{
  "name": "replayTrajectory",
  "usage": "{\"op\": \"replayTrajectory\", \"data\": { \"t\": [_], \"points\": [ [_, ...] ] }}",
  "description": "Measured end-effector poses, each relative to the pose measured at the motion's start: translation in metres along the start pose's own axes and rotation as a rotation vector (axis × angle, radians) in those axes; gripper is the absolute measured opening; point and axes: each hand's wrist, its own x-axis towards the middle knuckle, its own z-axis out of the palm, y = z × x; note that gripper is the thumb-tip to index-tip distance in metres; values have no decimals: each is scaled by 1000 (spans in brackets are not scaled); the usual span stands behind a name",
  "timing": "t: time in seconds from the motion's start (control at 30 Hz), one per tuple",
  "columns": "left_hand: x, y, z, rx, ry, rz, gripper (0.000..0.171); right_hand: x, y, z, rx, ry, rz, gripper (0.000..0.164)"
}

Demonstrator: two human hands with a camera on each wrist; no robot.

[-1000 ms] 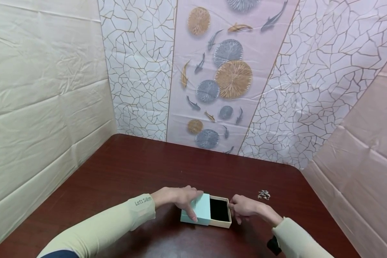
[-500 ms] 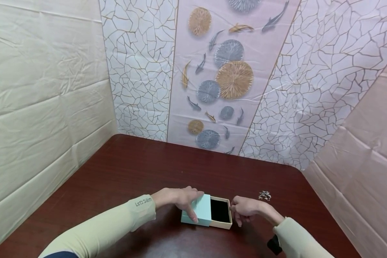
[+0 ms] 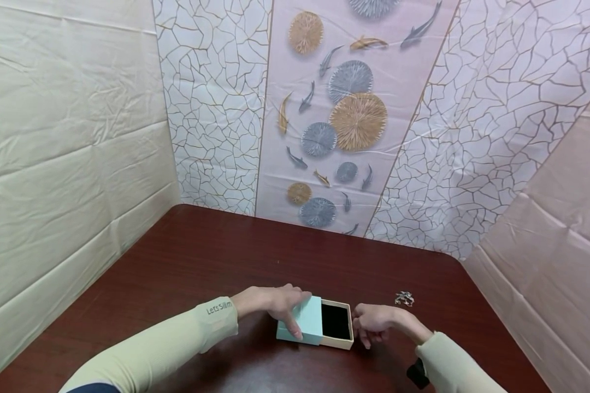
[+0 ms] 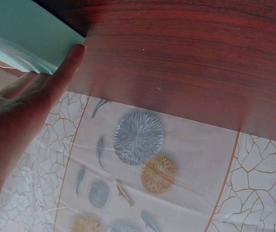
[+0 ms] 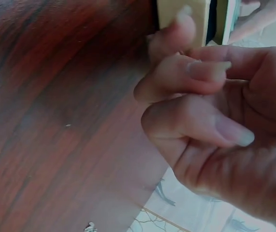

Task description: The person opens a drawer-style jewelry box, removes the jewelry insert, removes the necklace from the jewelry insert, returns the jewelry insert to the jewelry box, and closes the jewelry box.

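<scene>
A pale turquoise box sleeve (image 3: 308, 319) lies on the table, a cream drawer tray (image 3: 337, 342) with a black lining (image 3: 335, 321) sticking out of its right end. My left hand (image 3: 279, 303) grips the sleeve across its width, thumb along the near side and fingers at the far side. In the left wrist view, a finger of it lies along the sleeve (image 4: 36, 36). Just right of the tray's end is my right hand (image 3: 373, 319), fingers curled. The right wrist view has its index fingertip overlapping the tray's end wall (image 5: 183, 6), with nothing held in the curled fingers.
A small heap of silvery metal pieces (image 3: 404, 298) lies on the dark red-brown table (image 3: 226, 245), beyond the right hand. Patterned and cream cloth hangings (image 3: 216, 109) enclose the back and both sides.
My right hand has drawn back slightly from the tray's rim and dropped a little toward me. The left hand stays on the sleeve, and the tray sticks out about as far as before.
</scene>
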Motion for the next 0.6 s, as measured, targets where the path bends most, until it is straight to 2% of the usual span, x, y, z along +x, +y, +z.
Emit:
{"op": "replayTrajectory", "data": {
  "t": [0.13,0.3,0.6],
  "points": [
    [0,-1,0,1,-4,5,96,2,6,0,15,-1,-80,19],
    [1,-2,0,-3,-4,7,96,3,10,-1,-18,25,-189,21],
    [1,-1,0,-4,0,7,96,5,10,-2,-66,61,-255,23]
  ]
}}
